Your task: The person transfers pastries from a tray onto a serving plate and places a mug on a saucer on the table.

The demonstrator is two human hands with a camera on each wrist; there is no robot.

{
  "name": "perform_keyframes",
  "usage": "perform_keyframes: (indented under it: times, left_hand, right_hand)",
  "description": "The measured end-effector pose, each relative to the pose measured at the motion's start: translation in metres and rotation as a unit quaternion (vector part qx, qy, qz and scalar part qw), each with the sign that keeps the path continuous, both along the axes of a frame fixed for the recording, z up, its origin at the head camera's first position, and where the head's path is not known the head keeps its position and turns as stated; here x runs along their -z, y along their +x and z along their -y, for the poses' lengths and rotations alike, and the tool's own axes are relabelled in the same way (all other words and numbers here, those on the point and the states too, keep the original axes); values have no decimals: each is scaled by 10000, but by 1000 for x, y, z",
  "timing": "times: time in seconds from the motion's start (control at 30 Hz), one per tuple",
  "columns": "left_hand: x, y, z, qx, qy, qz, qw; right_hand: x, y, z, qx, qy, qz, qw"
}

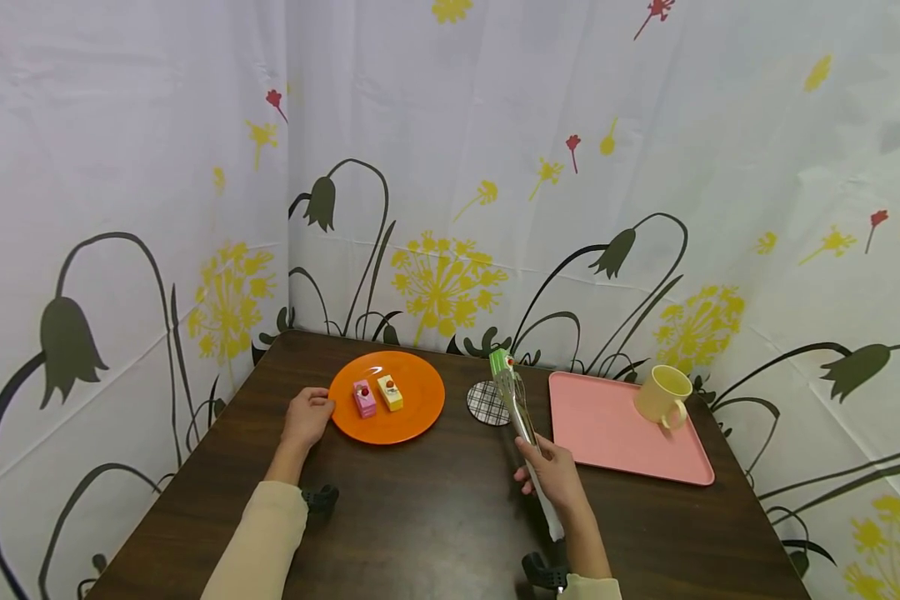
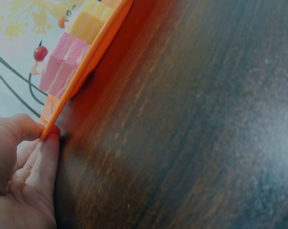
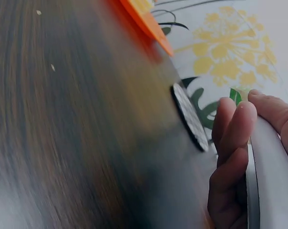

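My left hand (image 1: 307,417) pinches the near-left rim of an orange plate (image 1: 420,421) between thumb and fingers, as the left wrist view confirms. On that plate sit a pink toy cake slice (image 1: 364,400) and a yellow one (image 1: 391,393), each with a small topping. With curled fingers, my right hand (image 1: 551,475) grips a pair of metal tongs (image 1: 523,423) with a pale handle. A green cake slice (image 1: 502,362) is at the far tips of the tongs, above the table. In the right wrist view my hand hides most of that slice.
A round checked coaster (image 1: 487,403) lies between the plate and a pink tray (image 1: 607,425). On the tray's right half stands a yellow mug (image 1: 663,395). Flower-printed curtains (image 1: 450,150) rise behind the dark wooden table (image 1: 420,525).
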State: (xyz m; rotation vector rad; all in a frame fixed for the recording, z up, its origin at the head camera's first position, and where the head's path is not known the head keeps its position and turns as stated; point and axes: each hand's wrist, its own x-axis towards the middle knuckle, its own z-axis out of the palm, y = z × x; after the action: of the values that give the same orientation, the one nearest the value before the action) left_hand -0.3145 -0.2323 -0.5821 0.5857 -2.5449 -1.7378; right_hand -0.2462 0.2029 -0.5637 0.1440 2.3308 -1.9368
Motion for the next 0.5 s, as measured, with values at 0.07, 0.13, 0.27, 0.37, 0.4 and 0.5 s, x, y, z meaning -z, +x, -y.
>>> perform_keyframes:
  times: [0.07,0.13,0.27,0.37,0.4,0.5]
  left_hand:
    - [0,0,0,-3,1,-7,10000]
    - [0,0,1,5,-8,-28,10000]
    - [2,-1,1,26,-21,-23,10000]
    - [2,-1,1,33,-35,-25,10000]
    - [2,-1,1,35,-40,-31,10000]
    - [2,-1,1,34,-25,-34,10000]
  right_hand:
    - [0,-1,5,-88,90,-42,9999]
    - [0,-2,10,-173,165,-108,9997]
    - [0,-4,18,-292,277,-209,9990]
    - [-1,-5,25,-381,275,-250,9986]
    - [-1,-6,28,-432,262,-268,9984]
    - [-4,-7,36,-610,231,-321,9974]
